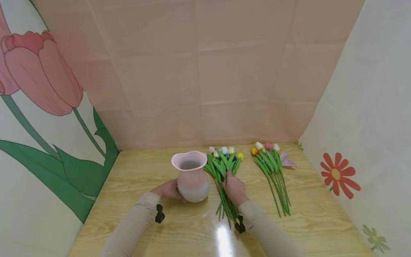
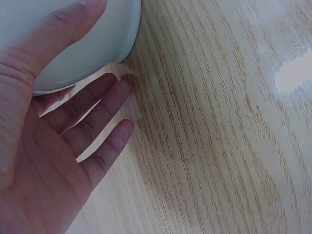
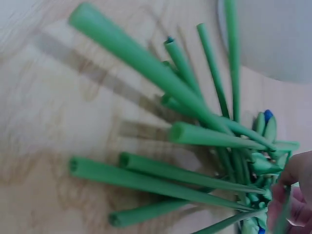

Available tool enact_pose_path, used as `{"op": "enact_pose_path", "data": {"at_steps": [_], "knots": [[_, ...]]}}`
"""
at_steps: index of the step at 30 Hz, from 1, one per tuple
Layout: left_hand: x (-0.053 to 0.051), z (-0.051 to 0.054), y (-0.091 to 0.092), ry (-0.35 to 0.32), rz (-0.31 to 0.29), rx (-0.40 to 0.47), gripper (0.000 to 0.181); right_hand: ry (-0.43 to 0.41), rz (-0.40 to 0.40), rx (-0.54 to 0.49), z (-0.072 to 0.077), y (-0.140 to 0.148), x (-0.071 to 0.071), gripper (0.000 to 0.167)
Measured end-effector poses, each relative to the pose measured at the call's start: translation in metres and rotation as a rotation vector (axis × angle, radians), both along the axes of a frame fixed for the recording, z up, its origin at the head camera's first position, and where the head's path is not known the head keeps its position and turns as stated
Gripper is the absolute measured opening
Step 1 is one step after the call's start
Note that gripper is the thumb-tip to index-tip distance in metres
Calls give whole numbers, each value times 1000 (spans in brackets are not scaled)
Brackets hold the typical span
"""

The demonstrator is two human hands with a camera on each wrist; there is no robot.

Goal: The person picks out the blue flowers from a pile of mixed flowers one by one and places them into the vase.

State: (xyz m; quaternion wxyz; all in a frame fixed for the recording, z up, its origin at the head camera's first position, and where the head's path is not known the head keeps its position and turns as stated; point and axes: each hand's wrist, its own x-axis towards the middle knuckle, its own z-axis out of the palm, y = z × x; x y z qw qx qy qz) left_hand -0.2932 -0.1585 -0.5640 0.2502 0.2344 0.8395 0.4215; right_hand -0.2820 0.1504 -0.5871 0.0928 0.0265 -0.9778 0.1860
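Note:
A pink-and-white vase (image 1: 192,180) with a wavy rim stands at the middle of the table. My left hand (image 1: 171,190) is at its left side. In the left wrist view the thumb lies along the pale vase wall (image 2: 85,61), and the fingers (image 2: 105,146) extend loosely by its base. To the right of the vase, my right hand (image 1: 235,188) grips a bunch of artificial tulips (image 1: 221,167) by the leaves and upper stems. Their loose green stems (image 3: 161,185) fan out in the right wrist view, where the hand (image 3: 297,195) shows only partly.
A second bunch of artificial flowers (image 1: 276,175), with orange, white and pink heads and a purple bloom (image 1: 287,160), lies on the right side of the wooden table (image 1: 141,164). A pink backdrop (image 1: 199,89) stands behind, with floral-printed panels on both sides.

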Motion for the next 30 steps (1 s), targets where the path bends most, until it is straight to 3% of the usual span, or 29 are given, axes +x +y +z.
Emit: {"op": "enact_pose_path", "data": {"at_steps": [4, 13, 19, 23, 30], "knots": [[2, 2, 0, -6, 10, -1, 90, -11, -18, -75, 8, 2, 0, 19], [4, 3, 0, -1, 16, -23, 91, 11, 3, -89, 32, 6, 1, 22], [4, 3, 0, 3, 12, -25, 90, 196, 27, -127, 46, 11, 0, 19], [4, 3, 0, 0, 10, -13, 89, 344, 24, -111, 54, 19, -2, 23], [1, 2, -1, 13, -1, -15, 89, 523, 6, -95, 64, 46, -10, 32]]}}
